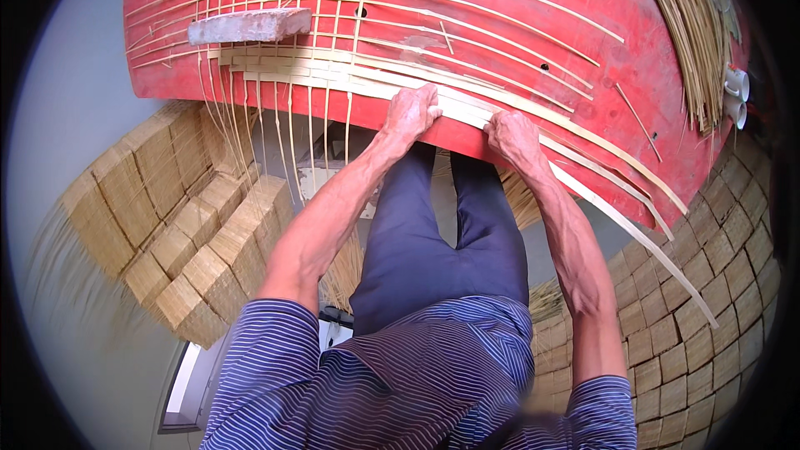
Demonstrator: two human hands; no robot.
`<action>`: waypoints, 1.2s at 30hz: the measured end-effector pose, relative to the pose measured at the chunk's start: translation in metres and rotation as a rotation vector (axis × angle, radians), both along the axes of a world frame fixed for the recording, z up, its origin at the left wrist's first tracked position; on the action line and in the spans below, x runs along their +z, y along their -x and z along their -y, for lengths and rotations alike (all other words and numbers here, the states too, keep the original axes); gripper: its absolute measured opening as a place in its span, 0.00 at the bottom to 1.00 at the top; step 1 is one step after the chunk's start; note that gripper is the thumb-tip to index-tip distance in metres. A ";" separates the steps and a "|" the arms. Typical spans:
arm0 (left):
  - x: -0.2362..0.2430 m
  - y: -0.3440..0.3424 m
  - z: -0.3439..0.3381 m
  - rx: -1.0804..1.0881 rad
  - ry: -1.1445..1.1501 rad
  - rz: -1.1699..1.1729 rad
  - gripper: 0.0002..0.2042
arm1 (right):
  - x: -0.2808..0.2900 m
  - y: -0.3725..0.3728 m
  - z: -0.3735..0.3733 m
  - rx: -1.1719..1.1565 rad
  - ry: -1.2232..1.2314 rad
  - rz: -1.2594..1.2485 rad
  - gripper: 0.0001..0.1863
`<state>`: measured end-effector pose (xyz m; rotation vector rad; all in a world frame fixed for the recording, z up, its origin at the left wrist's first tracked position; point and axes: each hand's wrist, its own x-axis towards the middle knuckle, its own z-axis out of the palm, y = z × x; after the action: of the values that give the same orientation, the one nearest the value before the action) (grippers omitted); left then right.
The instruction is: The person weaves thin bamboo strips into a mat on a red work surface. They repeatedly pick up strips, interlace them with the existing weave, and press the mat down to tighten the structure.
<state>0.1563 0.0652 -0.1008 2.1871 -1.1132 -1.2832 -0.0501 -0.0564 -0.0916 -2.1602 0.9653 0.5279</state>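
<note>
On a red board (517, 37) lies a lattice (325, 17) of thin bamboo strips, held down by a pale weathered block (248, 27). Wide pale bamboo strips (292, 62) run across the lattice along the board's near edge and reach out past it to the right. My left hand (410, 115) grips these strips at the near edge, fingers curled over them. My right hand (512, 135) is closed on the same band of strips a little farther right. Both hands hide part of what they hold.
A bundle of thin strips (679, 33) lies at the board's right end, beside white cylinders (735, 93). Stacked woven blocks (179, 208) stand below left; many more (700, 300) cover the lower right. My legs (433, 233) are below the board's near edge.
</note>
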 end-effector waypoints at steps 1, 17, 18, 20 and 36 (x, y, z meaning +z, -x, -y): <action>-0.001 -0.001 -0.001 -0.003 0.005 0.016 0.10 | 0.001 -0.002 0.001 0.005 -0.016 0.004 0.14; -0.004 0.001 -0.001 -0.018 0.005 0.069 0.09 | 0.016 -0.041 0.027 -0.122 -0.714 -0.210 0.12; -0.004 0.002 0.000 -0.008 0.007 0.059 0.10 | 0.021 -0.050 0.027 -0.212 -0.848 -0.257 0.12; -0.003 0.003 0.002 0.008 0.004 0.041 0.10 | 0.020 -0.061 0.023 -0.281 -0.969 -0.195 0.12; -0.004 0.001 0.011 -0.087 -0.154 0.016 0.07 | 0.027 -0.103 -0.008 -0.716 -0.983 -0.194 0.10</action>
<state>0.1555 0.0540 -0.1050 2.2849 -1.1625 -1.4343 0.0529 -0.0489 -0.0642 -0.8348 1.1606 0.6586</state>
